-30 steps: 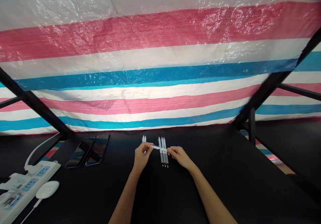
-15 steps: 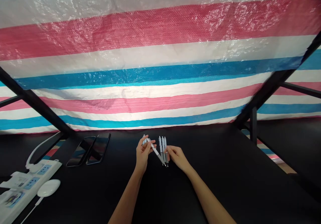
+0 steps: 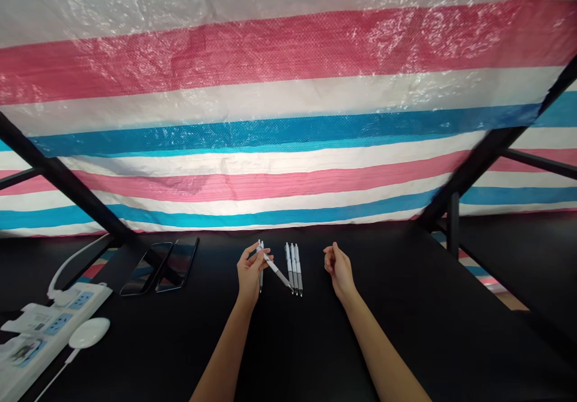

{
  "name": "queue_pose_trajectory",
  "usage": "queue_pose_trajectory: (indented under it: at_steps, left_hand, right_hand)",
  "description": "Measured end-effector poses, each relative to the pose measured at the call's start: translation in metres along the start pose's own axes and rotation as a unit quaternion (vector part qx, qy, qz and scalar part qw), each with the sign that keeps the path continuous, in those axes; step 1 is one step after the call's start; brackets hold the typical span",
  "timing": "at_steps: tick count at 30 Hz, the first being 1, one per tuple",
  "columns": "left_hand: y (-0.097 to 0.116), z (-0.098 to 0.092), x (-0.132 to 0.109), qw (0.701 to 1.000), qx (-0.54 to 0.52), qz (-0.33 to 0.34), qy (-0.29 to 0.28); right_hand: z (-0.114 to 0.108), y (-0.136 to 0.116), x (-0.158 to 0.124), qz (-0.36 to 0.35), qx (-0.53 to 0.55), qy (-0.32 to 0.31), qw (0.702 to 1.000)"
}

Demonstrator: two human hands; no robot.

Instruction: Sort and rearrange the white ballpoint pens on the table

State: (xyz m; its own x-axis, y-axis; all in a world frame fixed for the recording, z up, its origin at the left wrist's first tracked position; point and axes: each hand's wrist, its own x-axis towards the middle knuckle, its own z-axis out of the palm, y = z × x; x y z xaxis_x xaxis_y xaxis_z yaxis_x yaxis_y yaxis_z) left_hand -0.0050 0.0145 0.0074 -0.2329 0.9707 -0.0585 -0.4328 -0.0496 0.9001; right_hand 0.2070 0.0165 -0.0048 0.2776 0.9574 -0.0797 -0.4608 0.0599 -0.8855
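Three slim pens with white barrels and grey lower parts (image 3: 294, 267) are lying side by side on the matt black table (image 3: 288, 354), their tips pointing to 6 o'clock. At 9 o'clock of this row, the bare left hand (image 3: 250, 273) is pinching another slim white-and-grey pen (image 3: 278, 272) near its upper end, between thumb and fingers. This held pen is slanting toward 4 o'clock, its tip ending just beside the row; whether it is touching, I cannot tell. Below the left hand, a partly hidden pale pen (image 3: 261, 279) is showing. At 3 o'clock, the bare right hand (image 3: 340, 273) is hovering with fingers half curled, and no pen is showing in it; whether its fingertips are pressing together, I cannot tell.

For good handling, I am judging that a light but steady pinch is suiting this thin barrel, with the tip clear of the row, so that it is not pushing the others crooked.

At 8 o'clock, the long white plastic power strip (image 3: 92, 294) is carrying a colourful printed sticker (image 3: 24, 352), but its print is too small for reading; on the pens, no brand is readable
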Motion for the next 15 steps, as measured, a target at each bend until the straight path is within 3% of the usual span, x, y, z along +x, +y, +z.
queue_pose_trajectory:
  at_steps: [8,15]
  left_hand:
    - [0.0022,-0.0047,0.0004,1.0,0.004,0.002,-0.015]
    - [0.0038,-0.0091,0.0046,1.0,-0.02,0.006,0.016]
  right_hand:
    - [-0.0031,0.0012,0.003,-0.005,0.026,0.011,1.0]
    - [-0.0046,0.0023,0.0032,0.0,0.028,0.005,1.0]
